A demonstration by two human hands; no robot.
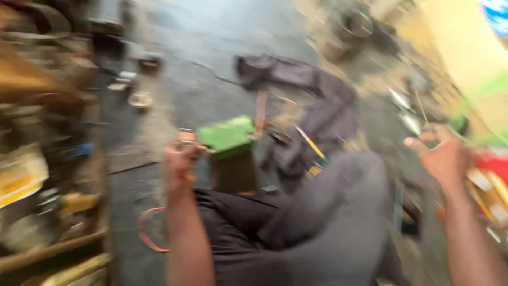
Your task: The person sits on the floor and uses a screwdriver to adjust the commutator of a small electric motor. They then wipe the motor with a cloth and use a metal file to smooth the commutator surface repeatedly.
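The picture is badly motion-blurred. My left hand point(180, 161) is raised in front of my lap, fingers curled around a small copper-coloured piece whose shape I cannot make out. It is right next to a green box-like block point(227, 133) on the floor. My right hand point(444, 153) reaches out to the right with fingers half curled; a thin stick-like item seems to rise from it, but the blur hides whether it is held. My knee in grey trousers point(338, 212) fills the lower middle.
A dark cloth point(317, 100) lies crumpled on the grey concrete floor point(211, 63) ahead. A copper strip loop point(148, 233) lies by my left side. Cluttered shelves and scrap point(37, 159) line the left; red and yellow items point(489, 180) sit at right.
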